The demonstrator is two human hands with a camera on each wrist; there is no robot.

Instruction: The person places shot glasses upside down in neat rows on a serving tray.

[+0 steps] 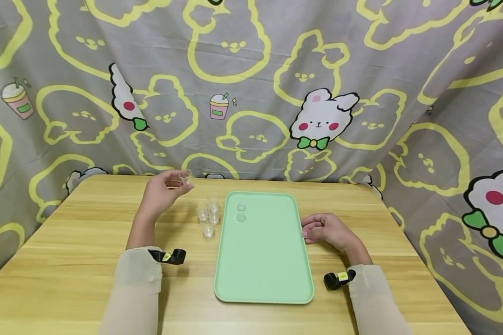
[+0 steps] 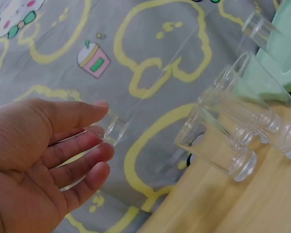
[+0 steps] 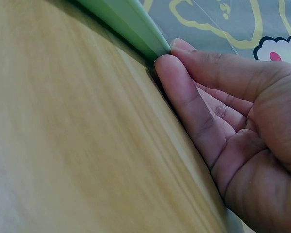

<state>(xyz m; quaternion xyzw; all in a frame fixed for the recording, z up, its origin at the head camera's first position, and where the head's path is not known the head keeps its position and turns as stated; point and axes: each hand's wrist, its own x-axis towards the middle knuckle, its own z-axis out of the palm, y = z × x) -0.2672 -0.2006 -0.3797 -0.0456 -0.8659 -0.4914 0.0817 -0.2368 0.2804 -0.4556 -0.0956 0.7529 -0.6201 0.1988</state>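
In the head view my left hand (image 1: 163, 193) is raised over the table's far left, pinching a small clear shot glass (image 1: 185, 176) between thumb and fingers. The left wrist view shows the base of that glass beyond the fingertips. A light green tray (image 1: 266, 260) lies flat on the table. One shot glass (image 1: 241, 213) stands on it near the far left corner. Several more shot glasses (image 1: 208, 229) are grouped on the table just left of the tray. My right hand (image 1: 329, 231) pinches the tray's right rim (image 3: 145, 29) between thumb and finger.
The wooden table (image 1: 184, 302) spreads out around the tray. Behind it hangs a grey curtain (image 1: 243, 153) with yellow cartoon outlines, close to the table's far edge. In the left wrist view the grouped glasses (image 2: 216, 145) stand close together, some overlapping.
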